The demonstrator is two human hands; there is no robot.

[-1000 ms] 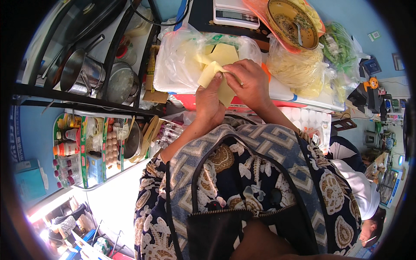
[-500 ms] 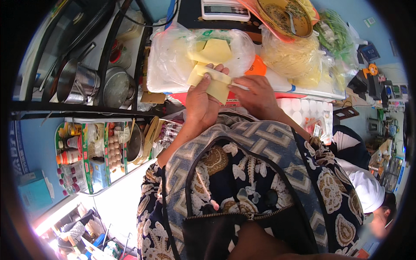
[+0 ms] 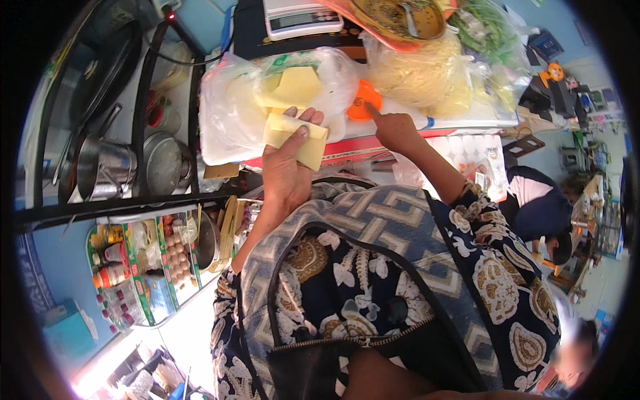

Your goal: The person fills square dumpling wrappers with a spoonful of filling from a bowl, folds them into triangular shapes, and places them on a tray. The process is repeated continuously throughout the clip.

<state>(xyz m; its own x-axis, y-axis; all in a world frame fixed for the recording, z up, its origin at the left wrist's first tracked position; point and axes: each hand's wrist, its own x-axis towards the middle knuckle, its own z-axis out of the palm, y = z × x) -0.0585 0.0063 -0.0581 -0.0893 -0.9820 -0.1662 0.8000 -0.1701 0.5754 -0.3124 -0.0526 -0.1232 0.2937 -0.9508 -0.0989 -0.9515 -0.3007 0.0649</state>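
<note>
Plastic bag (image 3: 227,130): at 12 o'clock from the left hand (image 3: 287,170), loose and crumpled around stacked yellow sheets (image 3: 300,83); could snag or drag the yellow sheets if brushed.
Right hand (image 3: 398,130): apart from the left hand, between 2 and 3 o'clock, clamped on nothing visible, pointing one finger at the orange disc (image 3: 363,93), touching or just above, cannot tell which; could smear the folded sheet (image 3: 315,148) if soiled at the fingertip.
Left hand: clamped on the folded sheet, with thumb on top and fingers behind; could tear it by squeezing too hard.
Folded sheet: in the left hand, at 6 o'clock from the yellow sheets; could spring open if loosened, apparently held down by thumb pressure alone.
Orange disc: at 2 o'clock, beside the plastic bag; could slide if pressed off-centre.
Black rack (image 3: 100,208): at 9 o'clock, bearing pots (image 3: 163,167), well apart.
Noodle bag (image 3: 417,70): at 2 o'clock, bulging; in the way of reaching beyond the orange disc.
Brown bowl (image 3: 427,35): at 1 o'clock, beyond the noodle bag.
Scale (image 3: 307,27): at 12 o'clock, beyond the plastic bag.
</note>
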